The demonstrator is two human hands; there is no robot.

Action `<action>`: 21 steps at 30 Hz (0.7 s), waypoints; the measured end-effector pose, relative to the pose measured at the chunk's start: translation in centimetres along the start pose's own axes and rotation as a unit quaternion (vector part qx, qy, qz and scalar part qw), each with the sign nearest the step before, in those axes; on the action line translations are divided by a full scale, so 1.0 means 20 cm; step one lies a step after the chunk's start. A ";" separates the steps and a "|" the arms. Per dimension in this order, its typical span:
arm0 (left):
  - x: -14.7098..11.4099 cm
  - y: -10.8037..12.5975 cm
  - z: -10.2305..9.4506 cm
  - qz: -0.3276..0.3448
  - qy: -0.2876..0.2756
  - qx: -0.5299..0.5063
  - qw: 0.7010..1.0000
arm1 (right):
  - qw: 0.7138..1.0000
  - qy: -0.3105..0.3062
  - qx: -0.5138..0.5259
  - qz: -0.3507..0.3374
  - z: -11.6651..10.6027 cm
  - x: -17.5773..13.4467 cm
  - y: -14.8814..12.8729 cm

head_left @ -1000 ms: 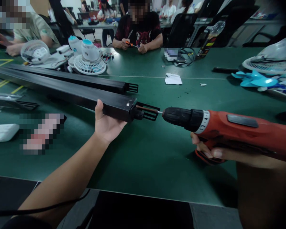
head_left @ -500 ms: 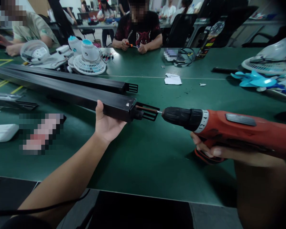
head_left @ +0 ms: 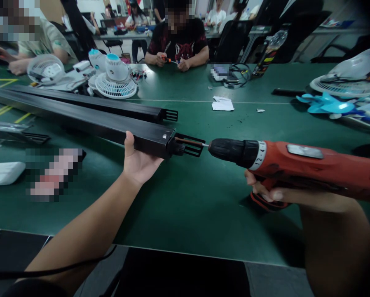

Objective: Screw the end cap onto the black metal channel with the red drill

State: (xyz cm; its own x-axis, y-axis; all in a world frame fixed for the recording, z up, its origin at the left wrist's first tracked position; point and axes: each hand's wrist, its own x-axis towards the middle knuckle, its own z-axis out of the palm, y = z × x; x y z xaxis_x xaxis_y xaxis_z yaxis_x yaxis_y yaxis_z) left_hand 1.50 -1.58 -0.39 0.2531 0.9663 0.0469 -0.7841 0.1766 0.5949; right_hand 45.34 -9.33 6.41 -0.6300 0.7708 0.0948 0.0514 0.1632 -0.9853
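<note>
Markings: the collar (head_left: 259, 155) of the red drill (head_left: 321, 167) shows the numbers 12 and 4; its last mark is unclear. Lettering on the bottle (head_left: 270, 53) and on the seated co-worker's shirt (head_left: 185, 51) is too small to read.

Orientation: the drill is held above the counter (head_left: 203, 214), chuck facing left, its long axis nearly level and running out at the right edge. The thin bit (head_left: 189, 141) extends to the end of the black tube (head_left: 141, 130) — contact at the tip cannot be told. The tube runs from the far left to the center, its slotted bracket (head_left: 201, 152) facing right; a second tube (head_left: 132, 108) lies behind it.

Hands: the right hand (head_left: 274, 196) has its fingers wrapped around the drill grip. The left hand (head_left: 140, 165) cups the tube — thumb against the near side, fingers underneath, mostly hidden.
</note>
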 end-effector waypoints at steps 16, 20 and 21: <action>0.01 -0.01 -0.02 0.002 -0.008 -0.002 1.000 | 1.000 -0.011 0.023 -0.010 0.03 0.03 -0.03; 0.01 -0.01 -0.01 0.009 0.002 0.002 1.000 | 1.000 0.005 0.021 -0.015 0.03 0.03 -0.02; 0.00 -0.01 -0.01 0.008 -0.002 0.000 1.000 | 1.000 0.002 0.019 -0.015 0.03 0.03 -0.02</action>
State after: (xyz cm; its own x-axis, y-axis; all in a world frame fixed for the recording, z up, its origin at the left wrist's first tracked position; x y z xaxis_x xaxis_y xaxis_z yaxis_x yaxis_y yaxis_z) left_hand 1.54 -1.50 -0.63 0.2431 0.9682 0.0593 -0.7880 0.1614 0.5942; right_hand 44.50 -9.27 6.78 -0.6275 0.7684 0.1258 0.0018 0.1631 -0.9866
